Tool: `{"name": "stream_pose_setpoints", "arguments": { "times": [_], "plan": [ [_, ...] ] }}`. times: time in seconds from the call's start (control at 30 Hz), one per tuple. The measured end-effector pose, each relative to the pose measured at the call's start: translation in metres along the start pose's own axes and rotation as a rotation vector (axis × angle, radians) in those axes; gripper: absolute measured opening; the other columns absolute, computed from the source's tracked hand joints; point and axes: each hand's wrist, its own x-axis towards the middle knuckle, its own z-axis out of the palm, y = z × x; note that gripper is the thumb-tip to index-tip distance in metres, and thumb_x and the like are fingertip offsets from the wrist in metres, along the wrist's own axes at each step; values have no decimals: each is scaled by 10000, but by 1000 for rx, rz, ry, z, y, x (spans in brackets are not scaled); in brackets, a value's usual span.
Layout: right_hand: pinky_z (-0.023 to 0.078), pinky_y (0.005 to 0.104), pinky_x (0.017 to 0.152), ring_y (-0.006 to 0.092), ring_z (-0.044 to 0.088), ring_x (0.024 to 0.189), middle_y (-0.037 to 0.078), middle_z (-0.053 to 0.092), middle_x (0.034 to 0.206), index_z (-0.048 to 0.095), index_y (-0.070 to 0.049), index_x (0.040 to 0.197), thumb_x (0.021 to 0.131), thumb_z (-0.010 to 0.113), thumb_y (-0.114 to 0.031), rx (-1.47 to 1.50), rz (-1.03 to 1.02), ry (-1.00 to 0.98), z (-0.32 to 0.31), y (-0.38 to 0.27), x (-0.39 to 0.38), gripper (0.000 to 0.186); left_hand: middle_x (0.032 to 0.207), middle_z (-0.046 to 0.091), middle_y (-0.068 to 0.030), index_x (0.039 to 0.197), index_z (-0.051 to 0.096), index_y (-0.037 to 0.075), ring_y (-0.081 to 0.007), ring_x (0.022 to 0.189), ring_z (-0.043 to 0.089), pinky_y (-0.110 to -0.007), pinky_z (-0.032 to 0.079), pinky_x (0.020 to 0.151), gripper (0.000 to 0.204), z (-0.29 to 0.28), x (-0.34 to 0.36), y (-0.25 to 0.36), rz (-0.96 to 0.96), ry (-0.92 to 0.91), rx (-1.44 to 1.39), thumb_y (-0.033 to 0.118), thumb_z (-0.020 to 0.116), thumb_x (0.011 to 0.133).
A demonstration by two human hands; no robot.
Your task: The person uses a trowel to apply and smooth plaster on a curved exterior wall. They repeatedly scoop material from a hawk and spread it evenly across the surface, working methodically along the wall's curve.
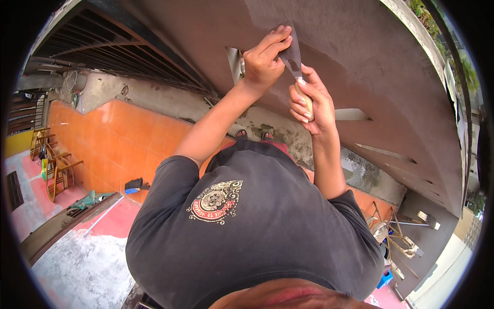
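A putty knife (292, 57) with a dark, smeared metal blade and a pale wooden handle is held up in front of the brown wall (355, 62). My right hand (320, 100) is closed around the handle, its thumb up near the base of the blade. Higher up, my left hand (265, 59) has its bent fingers together on the blade, close to its broad end. Part of the blade lies hidden behind those fingers. A darker, damp-looking patch spreads over the wall's surface around the knife.
Slots such as a triangular opening (235, 64) pierce the wall. A dark barred gate (103, 33) stands at the left. Below are orange tiles (139, 131), a wooden chair (63, 175) lower left, and wooden pieces with a brush (428, 220) at the right.
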Motion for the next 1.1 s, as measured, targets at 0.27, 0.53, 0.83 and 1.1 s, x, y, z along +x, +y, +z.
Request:
{"name": "stream_pose_setpoints", "arguments": {
  "times": [0.27,0.53,0.83,1.1],
  "plan": [
    [267,226,333,70,327,393,39,460,661,477,-158,1402,1069,515,-140,21,27,5,-5,8,-2,336,1213,745,-149,1016,750,-44,-298,1175,713,-372,599,1022,380,-3,-12,-3,-25,-68,-20,-184,654,676],
    [274,219,336,69,325,392,37,450,659,467,-156,1383,1072,517,-151,23,29,31,-11,11,-3,314,1207,745,-151,1039,734,-48,-303,1173,715,-379,589,1035,400,-2,-20,-5,-27,-155,-40,-193,654,675],
    [289,224,339,75,343,395,40,466,654,466,-156,1391,1066,532,-141,55,31,56,-19,22,0,331,1197,747,-154,1024,732,-46,-307,1174,714,-373,606,1008,358,-1,-27,-12,60,-190,17,-189,687,700],
    [279,213,340,66,347,397,39,472,658,490,-152,1374,1066,543,-142,41,32,13,-21,20,15,313,1197,746,-147,1014,741,-42,-305,1160,720,-381,604,1015,347,-6,-18,-19,107,-94,34,-177,701,696]
  ]
}}
